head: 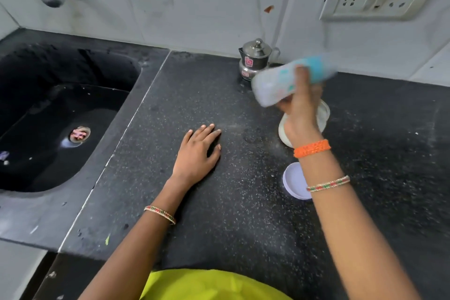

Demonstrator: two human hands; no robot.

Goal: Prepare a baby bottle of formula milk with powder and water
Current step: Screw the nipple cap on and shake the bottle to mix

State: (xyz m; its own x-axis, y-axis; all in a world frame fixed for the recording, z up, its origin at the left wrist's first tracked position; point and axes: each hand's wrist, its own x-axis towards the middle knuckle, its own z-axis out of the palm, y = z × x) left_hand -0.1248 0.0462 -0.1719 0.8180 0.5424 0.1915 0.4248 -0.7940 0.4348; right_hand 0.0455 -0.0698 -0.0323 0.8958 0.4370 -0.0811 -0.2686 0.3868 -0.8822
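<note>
The right hand [302, 105] fingers wrap the capped, blurred baby bottle [289, 80], seemingly mixing; the powder container [323, 114] just behind remains open. The left hand [198, 153] fingers lie spread.

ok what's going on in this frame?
A person stands at a black counter beside a sink. The right hand grips a baby bottle, tilted nearly sideways and motion-blurred, above a white tub. The left hand rests flat on the counter. A round lid and a steel pot sit nearby.
</note>
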